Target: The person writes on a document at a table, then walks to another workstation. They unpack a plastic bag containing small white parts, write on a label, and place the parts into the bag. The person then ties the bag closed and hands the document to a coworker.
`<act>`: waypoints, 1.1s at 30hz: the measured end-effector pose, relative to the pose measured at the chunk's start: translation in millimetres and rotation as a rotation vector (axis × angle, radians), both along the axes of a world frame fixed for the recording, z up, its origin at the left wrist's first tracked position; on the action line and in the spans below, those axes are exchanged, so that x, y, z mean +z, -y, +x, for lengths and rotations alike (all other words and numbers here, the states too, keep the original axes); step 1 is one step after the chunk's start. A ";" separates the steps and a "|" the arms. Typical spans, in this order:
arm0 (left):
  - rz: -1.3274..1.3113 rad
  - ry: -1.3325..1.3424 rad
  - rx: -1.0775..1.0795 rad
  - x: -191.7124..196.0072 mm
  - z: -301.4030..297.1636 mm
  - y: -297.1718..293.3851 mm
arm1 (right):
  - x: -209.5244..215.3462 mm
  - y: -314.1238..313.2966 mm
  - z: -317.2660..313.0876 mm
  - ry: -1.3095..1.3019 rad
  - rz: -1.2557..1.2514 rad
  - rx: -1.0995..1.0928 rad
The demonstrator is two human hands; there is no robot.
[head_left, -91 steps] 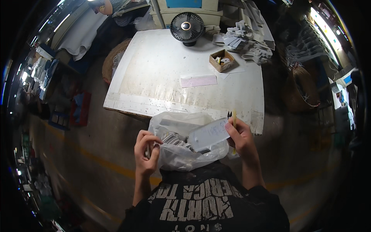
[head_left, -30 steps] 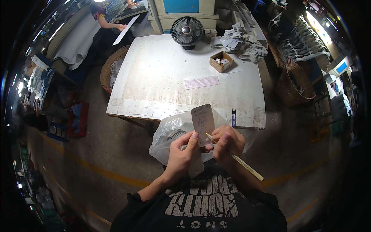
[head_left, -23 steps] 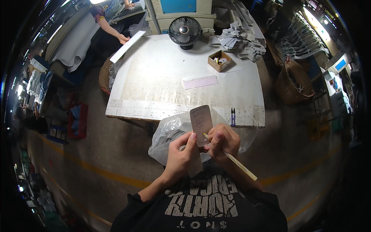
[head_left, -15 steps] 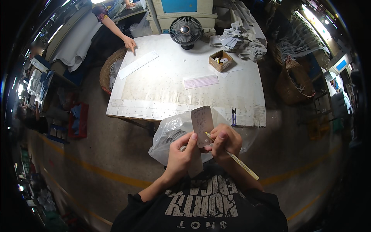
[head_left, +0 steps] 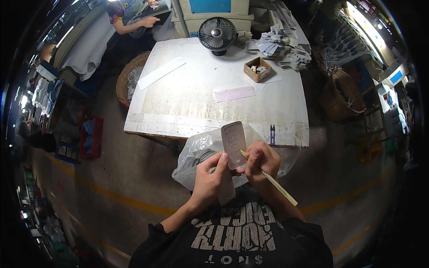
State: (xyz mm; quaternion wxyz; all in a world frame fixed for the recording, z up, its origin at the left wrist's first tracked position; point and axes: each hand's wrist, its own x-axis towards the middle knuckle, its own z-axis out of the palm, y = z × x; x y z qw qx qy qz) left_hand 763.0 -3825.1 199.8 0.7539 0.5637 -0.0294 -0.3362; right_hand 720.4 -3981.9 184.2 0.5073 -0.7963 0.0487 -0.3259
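Note:
A flat grey piece with rounded corners and handwriting point(head_left: 233, 138) is pinched between the thumb and fingers of my left hand point(head_left: 209, 181). Below that hand another flat grey length point(head_left: 227, 193) hangs down; whether it belongs to the same piece is hidden. My right hand point(head_left: 264, 163) grips a pale yellow striped pencil point(head_left: 280, 188), its yellow tip at the piece's right edge. Whether the tip touches I cannot tell. Under both hands lies a clear plastic bag point(head_left: 187, 167) with grey pieces inside.
On the white table point(head_left: 178, 102) lie thread snips point(head_left: 272, 134), a pink-lined strip point(head_left: 234, 94), a white strip point(head_left: 161, 73) and a small box point(head_left: 258, 70). A fan point(head_left: 217, 35) and piled grey pieces point(head_left: 286, 56) stand behind. Baskets point(head_left: 127, 80) flank the table. A co-worker's hand point(head_left: 149, 21) is beyond.
My pencil tip has shifted slightly up and to the right, from over the grey piece to its edge. The co-worker's hand has drawn back from the table's far left corner.

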 end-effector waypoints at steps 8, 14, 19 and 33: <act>0.016 0.025 -0.003 -0.5 6.3 -3.9 | -6.0 -4.1 8.9 0.034 0.213 0.025; -0.004 0.020 0.213 -4.8 21.5 -14.2 | -40.3 33.7 33.7 0.014 0.460 -0.132; -0.017 0.126 0.394 -11.0 53.7 -46.9 | -93.0 71.4 63.8 -0.267 0.318 -0.156; 0.915 0.729 0.670 -147.2 269.4 -113.9 | -253.6 100.7 125.7 -0.439 -0.501 0.059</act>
